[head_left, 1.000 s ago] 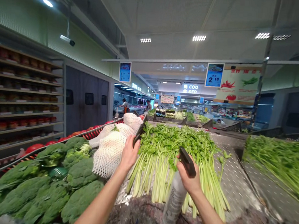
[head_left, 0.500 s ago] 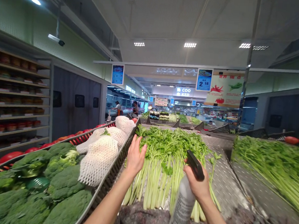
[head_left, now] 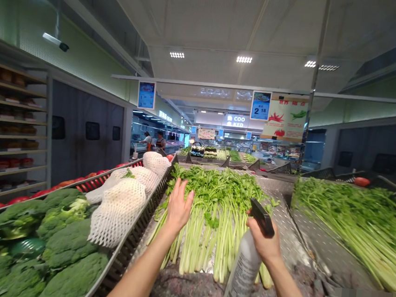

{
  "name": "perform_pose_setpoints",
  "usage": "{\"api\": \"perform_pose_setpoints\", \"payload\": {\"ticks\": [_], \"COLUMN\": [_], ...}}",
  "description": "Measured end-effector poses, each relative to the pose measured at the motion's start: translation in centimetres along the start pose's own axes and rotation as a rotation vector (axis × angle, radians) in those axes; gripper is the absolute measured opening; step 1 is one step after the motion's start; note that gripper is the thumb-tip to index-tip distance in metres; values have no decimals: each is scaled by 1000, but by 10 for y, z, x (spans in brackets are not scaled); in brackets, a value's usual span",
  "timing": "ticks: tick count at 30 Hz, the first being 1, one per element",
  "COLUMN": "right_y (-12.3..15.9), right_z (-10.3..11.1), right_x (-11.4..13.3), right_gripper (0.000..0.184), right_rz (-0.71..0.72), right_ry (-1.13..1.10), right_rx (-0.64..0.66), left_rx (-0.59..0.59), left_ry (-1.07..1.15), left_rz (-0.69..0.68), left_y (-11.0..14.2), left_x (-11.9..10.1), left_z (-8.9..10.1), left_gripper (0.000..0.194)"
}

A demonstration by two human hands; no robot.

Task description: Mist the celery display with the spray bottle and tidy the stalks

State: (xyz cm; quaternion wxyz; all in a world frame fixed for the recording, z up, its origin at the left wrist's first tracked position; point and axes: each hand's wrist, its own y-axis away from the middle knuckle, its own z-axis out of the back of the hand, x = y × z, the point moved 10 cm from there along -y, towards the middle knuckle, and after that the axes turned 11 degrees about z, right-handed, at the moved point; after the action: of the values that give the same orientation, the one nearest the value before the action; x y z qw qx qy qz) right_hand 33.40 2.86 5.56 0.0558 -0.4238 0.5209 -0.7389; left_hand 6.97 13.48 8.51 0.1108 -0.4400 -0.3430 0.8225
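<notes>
While the right hand (head_left: 266,241) is gripping the spray bottle (head_left: 240,276) at the celery's (head_left: 193,246) near end, the open left hand (head_left: 178,208) is shifting clear of the black crate (head_left: 129,242), now bringing both hands before the stalks.

Broccoli (head_left: 71,243), white-netted produce (head_left: 120,213), stocked shelves (head_left: 10,137), grey doors (head_left: 69,155), blue price sign (head_left: 261,105)

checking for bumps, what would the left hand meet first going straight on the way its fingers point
Probably the celery leaves, which show just beyond the left hand; its height above them is unclear, so it might pass over.
</notes>
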Motion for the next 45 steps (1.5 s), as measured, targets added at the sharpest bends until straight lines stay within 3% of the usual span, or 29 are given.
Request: {"api": "perform_pose_setpoints", "payload": {"ticks": [5, 12, 23, 32, 39, 45], "right_y": [-8, -20, -10, -2, -5, -10], "right_z": [10, 23, 67, 83, 75, 43], "right_x": [-19, -25, -33, -41, -28, -9], "right_gripper": [24, 23, 25, 25, 22, 23], "right_rz": [-54, -69, -70, -95, -77, -2], "right_ry": [19, 106, 137, 170, 215, 85], "right_rx": [-69, -78, -189, -185, -124, -56], "left_rx": [10, 65, 114, 148, 151, 117], "left_ry": [-5, -32, 8, 11, 0, -13], "left_rz": [-2, -51, -112, -125, -107, -59], "left_y": [4, 12, 27, 38, 40, 35], "left_x": [-2, -20, -56, -58, -52, -32], "left_z": [-7, -19, -42, -57, -57, -45], "left_gripper": [47, 49, 47, 48, 48, 47]}}
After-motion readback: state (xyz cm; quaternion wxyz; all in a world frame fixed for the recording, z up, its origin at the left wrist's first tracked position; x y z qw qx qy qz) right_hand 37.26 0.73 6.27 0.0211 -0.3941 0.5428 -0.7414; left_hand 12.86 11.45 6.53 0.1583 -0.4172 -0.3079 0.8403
